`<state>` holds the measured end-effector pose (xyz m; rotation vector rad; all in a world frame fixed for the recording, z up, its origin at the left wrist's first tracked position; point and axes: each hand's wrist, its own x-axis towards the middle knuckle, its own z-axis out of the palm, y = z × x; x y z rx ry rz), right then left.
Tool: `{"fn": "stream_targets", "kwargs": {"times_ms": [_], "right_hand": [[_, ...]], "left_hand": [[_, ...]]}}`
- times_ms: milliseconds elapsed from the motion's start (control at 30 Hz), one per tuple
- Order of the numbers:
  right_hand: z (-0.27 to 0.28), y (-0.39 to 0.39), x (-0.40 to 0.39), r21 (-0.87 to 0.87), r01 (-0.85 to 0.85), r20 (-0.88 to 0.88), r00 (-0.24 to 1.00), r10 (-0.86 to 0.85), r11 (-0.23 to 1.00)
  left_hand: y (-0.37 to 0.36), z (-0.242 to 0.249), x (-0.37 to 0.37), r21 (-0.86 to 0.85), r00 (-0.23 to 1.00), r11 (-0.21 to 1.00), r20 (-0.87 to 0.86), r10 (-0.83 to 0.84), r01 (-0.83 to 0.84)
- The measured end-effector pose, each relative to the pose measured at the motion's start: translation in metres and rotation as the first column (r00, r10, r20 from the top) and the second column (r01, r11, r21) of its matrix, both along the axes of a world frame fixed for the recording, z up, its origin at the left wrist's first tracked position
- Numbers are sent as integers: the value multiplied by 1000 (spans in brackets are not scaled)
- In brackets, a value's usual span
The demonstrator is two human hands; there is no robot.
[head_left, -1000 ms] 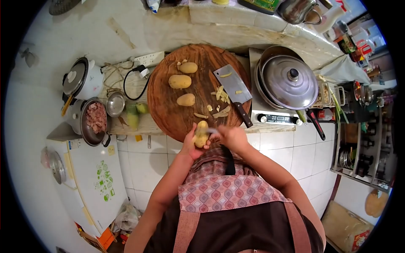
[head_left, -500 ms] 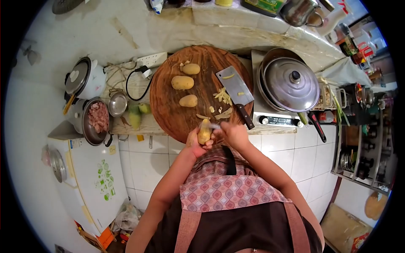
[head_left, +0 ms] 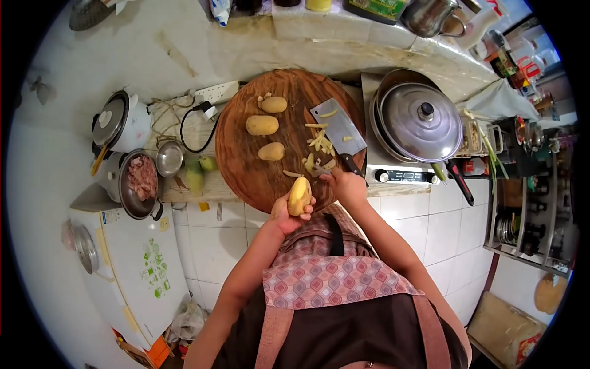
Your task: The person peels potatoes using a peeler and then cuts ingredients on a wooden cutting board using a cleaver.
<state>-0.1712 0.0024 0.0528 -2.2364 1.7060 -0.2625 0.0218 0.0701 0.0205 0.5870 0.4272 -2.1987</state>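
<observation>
The left hand (head_left: 284,211) is curling snugly around the lower part of a partly peeled potato (head_left: 300,194), holding it above the near rim of the round board (head_left: 241,165). The bared flesh is probably getting slick, so a slack grip could be letting it slip to the floor. The fingertips are resting along its side, where a straying edge could be nicking them. Further right, the right hand (head_left: 346,187) is gripping a small tool (head_left: 321,170), mostly hidden, its tip pointing into the peelings (head_left: 321,142). The cleaver (head_left: 339,128) is lying just beyond; its handle is ending right by that hand, whether touching I cannot tell, and a sideways bump could be swinging the blade.

As for edges, at far left a meat pan (head_left: 136,206) is sitting near the front of the worktop (head_left: 220,184). The board is spanning most of the worktop's depth, with wood grain showing left of the three whole potatoes (head_left: 262,125) and between them and the peelings. The cleaver is hemming in the right side, and beyond it the lidded pan (head_left: 402,126) is pointing its long handle (head_left: 461,182) out over the floor, where a wide elbow could be catching it.
</observation>
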Motion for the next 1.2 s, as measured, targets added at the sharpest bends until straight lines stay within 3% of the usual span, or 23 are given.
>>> {"fn": "stream_targets", "kwargs": {"times_ms": [67,100,167,200,267,333,433,467,533,600,633,667,733,767,800,867,933,967,1067,1133,1200], "right_hand": [[8,2,-2,-31,25,130,991,-21,999],[24,10,-1,-32,-21,218,976,27,999],[19,25,1,-65,-169,160,971,178,983],[21,31,3,-69,-229,158,959,237,971],[8,32,5,-79,-243,186,949,254,967],[1,19,11,-44,-162,197,966,167,986],[-8,-2,6,19,17,99,995,-19,1000],[-8,-5,3,53,101,23,995,-102,994],[-6,1,-1,14,109,56,992,-110,994],[4,16,-7,-43,-98,269,957,106,994],[10,24,-4,-75,-180,136,972,189,981],[5,24,-5,-75,-181,135,973,189,981],[-3,19,-3,-113,-108,170,977,127,988],[-7,8,-4,-11,-3,25,1000,3,1000],[-32,0,-14,-1,14,-26,1000,-14,1000],[-23,-1,-15,33,133,81,987,-136,991],[-7,10,-13,23,97,133,986,-99,995],[2,16,-11,5,69,185,980,-69,998],[22,34,-3,-82,-131,272,951,148,988],[14,34,1,-118,-149,264,948,176,982],[11,22,2,-160,-163,253,947,200,974]], "left_hand": [[-2,5,-3,95,998,995,68,-1,-5],[-5,18,-7,87,974,996,227,-7,-14],[-14,44,-15,114,891,991,454,6,-65],[-13,36,-12,116,893,991,451,4,-63],[-10,6,-1,-4,964,1000,267,19,-19],[-7,-6,2,-41,975,999,219,28,-19],[-5,-8,2,-46,997,996,-16,-77,76],[-3,-6,0,-47,997,996,-14,-79,79],[-1,0,-3,2,999,1000,-42,0,0],[-2,7,-1,96,998,994,-36,52,-48],[-3,11,2,41,998,998,45,38,-40],[-4,14,4,-11,991,1000,127,27,-26],[-2,14,2,-61,993,998,110,38,-31],[-1,11,2,-129,996,991,86,-16,27],[-2,11,3,-201,995,976,68,-72,84],[-7,30,-4,-215,998,975,47,-51,60],[-11,46,-9,25,966,997,251,66,-74],[-13,33,-5,65,975,994,206,78,-93],[-8,22,-9,56,937,986,325,131,-157],[-6,26,-7,35,933,993,346,96,-115],[-5,12,-1,-31,975,998,216,58,-52]]}}
